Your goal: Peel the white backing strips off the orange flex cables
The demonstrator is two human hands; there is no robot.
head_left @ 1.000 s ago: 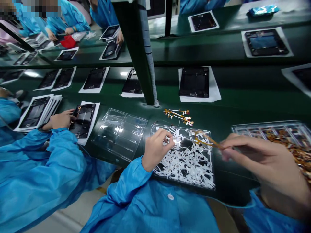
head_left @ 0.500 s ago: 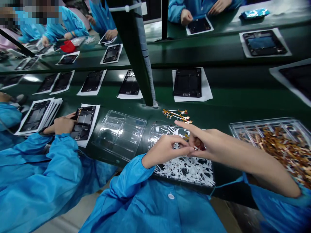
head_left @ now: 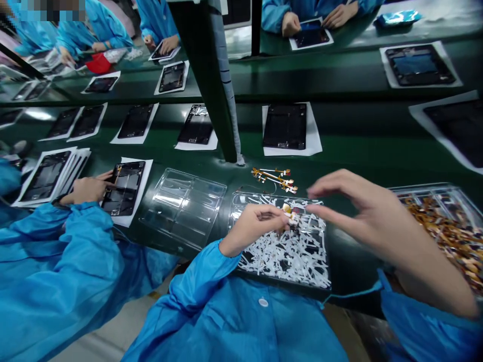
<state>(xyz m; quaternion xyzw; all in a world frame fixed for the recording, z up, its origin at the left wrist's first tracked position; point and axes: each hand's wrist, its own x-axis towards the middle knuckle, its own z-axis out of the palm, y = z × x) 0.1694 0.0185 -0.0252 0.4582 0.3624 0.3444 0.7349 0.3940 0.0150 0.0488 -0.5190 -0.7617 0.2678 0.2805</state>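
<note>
Two long dark-green work benches [head_left: 362, 151] fill your view, the far ones lined with black device frames on white paper sheets [head_left: 285, 126]. Beside you, a co-worker's hand [head_left: 85, 190] rests on another black frame [head_left: 124, 187]. Your clear plastic tray of white paper strips [head_left: 287, 251] lies next to an empty clear tray [head_left: 184, 206]. Your right hand [head_left: 362, 216] hovers above the strips, fingers spread and holding nothing. Your left hand [head_left: 256, 226] pinches a small orange flex cable [head_left: 290, 215] over the strip tray.
</note>
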